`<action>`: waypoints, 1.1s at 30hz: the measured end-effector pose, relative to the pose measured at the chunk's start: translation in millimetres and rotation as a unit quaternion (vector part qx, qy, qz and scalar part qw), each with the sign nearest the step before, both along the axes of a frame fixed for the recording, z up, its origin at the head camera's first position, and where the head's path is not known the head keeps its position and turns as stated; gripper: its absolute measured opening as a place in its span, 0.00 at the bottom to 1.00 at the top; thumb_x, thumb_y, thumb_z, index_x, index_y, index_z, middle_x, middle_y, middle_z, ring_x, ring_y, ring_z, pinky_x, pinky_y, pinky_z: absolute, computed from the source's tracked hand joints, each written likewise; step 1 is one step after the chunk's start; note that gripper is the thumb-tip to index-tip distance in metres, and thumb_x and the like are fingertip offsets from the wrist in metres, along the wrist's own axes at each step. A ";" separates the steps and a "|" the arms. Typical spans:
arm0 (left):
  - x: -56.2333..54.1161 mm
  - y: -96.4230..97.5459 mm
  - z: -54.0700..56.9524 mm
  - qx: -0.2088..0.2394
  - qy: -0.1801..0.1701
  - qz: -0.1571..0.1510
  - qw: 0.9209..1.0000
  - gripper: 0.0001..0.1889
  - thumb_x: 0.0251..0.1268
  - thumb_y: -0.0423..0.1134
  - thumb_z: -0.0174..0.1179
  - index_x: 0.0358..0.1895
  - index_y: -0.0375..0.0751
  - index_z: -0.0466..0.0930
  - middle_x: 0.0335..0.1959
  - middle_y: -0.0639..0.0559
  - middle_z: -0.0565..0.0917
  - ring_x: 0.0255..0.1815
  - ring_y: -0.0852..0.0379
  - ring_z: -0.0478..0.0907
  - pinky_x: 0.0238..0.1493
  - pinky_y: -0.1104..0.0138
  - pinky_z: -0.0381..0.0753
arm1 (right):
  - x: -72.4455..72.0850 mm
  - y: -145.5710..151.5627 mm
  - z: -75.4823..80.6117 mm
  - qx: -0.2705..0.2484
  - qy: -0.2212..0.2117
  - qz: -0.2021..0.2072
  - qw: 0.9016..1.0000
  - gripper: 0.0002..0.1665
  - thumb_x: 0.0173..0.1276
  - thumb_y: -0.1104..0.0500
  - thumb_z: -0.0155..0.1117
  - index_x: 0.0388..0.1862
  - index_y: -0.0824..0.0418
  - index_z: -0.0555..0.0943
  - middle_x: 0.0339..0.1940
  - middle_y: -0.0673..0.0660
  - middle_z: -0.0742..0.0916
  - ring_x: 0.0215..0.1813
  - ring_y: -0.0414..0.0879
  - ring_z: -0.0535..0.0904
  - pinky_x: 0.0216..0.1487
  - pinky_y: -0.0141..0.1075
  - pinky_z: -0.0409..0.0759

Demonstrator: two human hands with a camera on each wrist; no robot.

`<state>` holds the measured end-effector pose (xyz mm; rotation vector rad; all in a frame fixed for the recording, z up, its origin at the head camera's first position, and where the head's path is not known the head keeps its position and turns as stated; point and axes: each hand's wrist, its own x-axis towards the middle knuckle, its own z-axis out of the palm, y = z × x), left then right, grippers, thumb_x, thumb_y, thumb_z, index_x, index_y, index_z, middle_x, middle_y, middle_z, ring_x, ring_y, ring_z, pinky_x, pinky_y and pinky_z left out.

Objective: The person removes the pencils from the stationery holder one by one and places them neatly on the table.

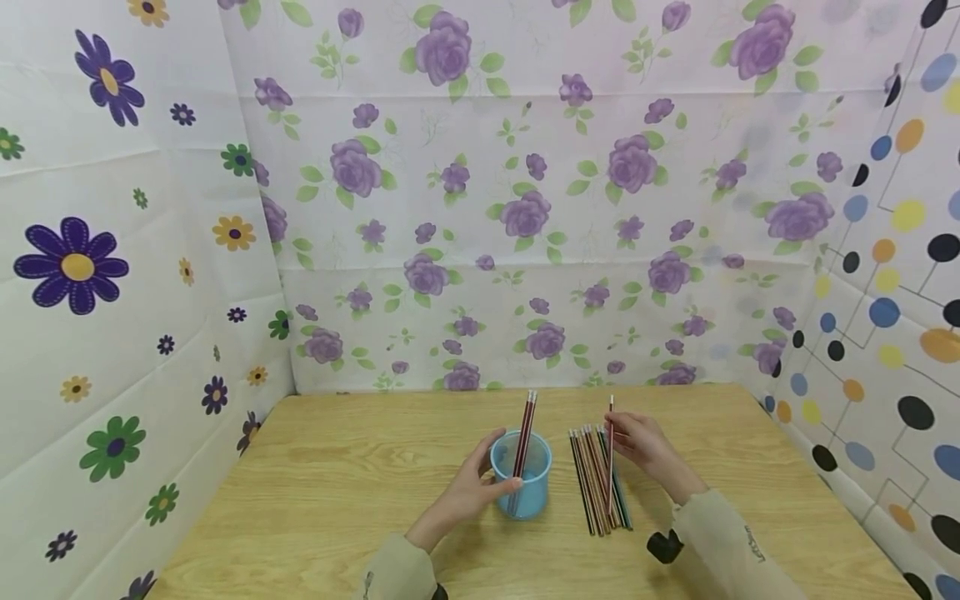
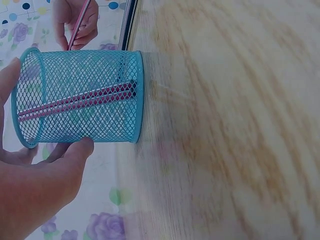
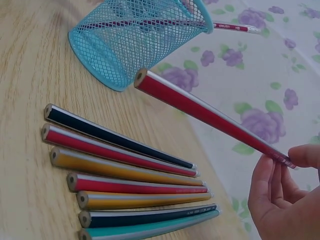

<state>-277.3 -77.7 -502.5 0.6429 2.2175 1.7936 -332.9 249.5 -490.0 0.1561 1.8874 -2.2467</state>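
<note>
My left hand (image 1: 471, 490) grips a light blue mesh pencil cup (image 1: 531, 502) that stands upright on the table, its thumb and fingers round the sides near the rim. Inside the cup lean two red pencils (image 1: 527, 425), eraser ends up. To the right, my right hand (image 1: 647, 448) pinches another red pencil with silver stripes (image 3: 205, 111) by its eraser end. This pencil is lifted off the table, its flat, unsharpened end pointing down. Below it lies a row of several pencils (image 3: 125, 167) in dark, red, yellow and green, side by side.
The wooden table (image 1: 345, 467) extends around the cup and pencils. A floral curtain (image 1: 495, 275) hangs behind its back edge, with patterned cloths (image 1: 172, 275) at both sides. A black wrist device (image 1: 664, 547) shows beside the right sleeve.
</note>
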 end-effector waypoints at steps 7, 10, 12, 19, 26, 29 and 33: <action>-0.1 0.1 0.7 -0.001 -0.002 -0.001 1.000 0.40 0.66 0.43 0.62 0.77 0.54 0.49 0.74 0.37 0.60 0.75 0.35 0.57 0.69 0.40 0.63 | 0.5 4.8 -2.3 0.001 -0.002 0.007 1.000 0.08 0.75 0.55 0.55 0.40 0.55 0.81 0.34 0.45 0.84 0.39 0.37 0.82 0.41 0.25 0.83; 0.0 0.2 1.0 -0.002 -0.001 -0.001 1.000 0.40 0.67 0.42 0.62 0.77 0.53 0.49 0.74 0.37 0.60 0.75 0.35 0.57 0.69 0.40 0.63 | -0.2 6.3 -3.4 -0.002 -0.006 0.009 1.000 0.08 0.74 0.55 0.56 0.37 0.53 0.82 0.33 0.45 0.84 0.37 0.36 0.82 0.40 0.25 0.83; 0.1 0.2 1.2 -0.003 0.000 -0.001 1.000 0.40 0.67 0.42 0.62 0.77 0.53 0.48 0.74 0.37 0.60 0.75 0.35 0.57 0.69 0.40 0.63 | -1.0 7.4 -4.4 -0.002 -0.007 0.014 1.000 0.08 0.75 0.56 0.55 0.37 0.53 0.81 0.33 0.46 0.84 0.37 0.36 0.82 0.40 0.25 0.83; 0.1 0.2 0.7 -0.001 0.003 -0.002 1.000 0.40 0.67 0.42 0.62 0.77 0.53 0.48 0.74 0.37 0.60 0.75 0.35 0.56 0.69 0.39 0.62 | -2.3 11.6 -6.4 0.003 -0.013 0.013 1.000 0.09 0.75 0.57 0.54 0.38 0.56 0.81 0.32 0.46 0.84 0.35 0.36 0.82 0.39 0.25 0.83; -0.4 -0.1 -0.8 -0.007 0.005 -0.002 1.000 0.40 0.67 0.43 0.62 0.77 0.54 0.48 0.74 0.38 0.60 0.75 0.35 0.57 0.69 0.39 0.62 | -3.9 12.1 -8.6 0.009 -0.027 0.004 1.000 0.11 0.74 0.59 0.56 0.32 0.54 0.83 0.29 0.46 0.85 0.32 0.35 0.82 0.35 0.25 0.82; -0.7 -0.2 -1.3 -0.007 0.006 -0.004 1.000 0.41 0.67 0.44 0.62 0.77 0.54 0.48 0.74 0.37 0.59 0.75 0.35 0.56 0.69 0.39 0.62 | -3.6 12.6 -10.5 0.015 -0.034 0.004 0.999 0.10 0.73 0.59 0.57 0.33 0.56 0.84 0.29 0.47 0.86 0.30 0.35 0.82 0.34 0.24 0.81; -1.0 -0.1 -1.2 -0.004 0.005 -0.004 1.000 0.40 0.67 0.43 0.62 0.77 0.53 0.48 0.74 0.37 0.60 0.75 0.34 0.57 0.69 0.39 0.62 | -2.8 14.4 -13.1 0.031 -0.037 0.002 0.999 0.09 0.72 0.58 0.58 0.38 0.58 0.84 0.29 0.47 0.87 0.29 0.35 0.81 0.31 0.24 0.80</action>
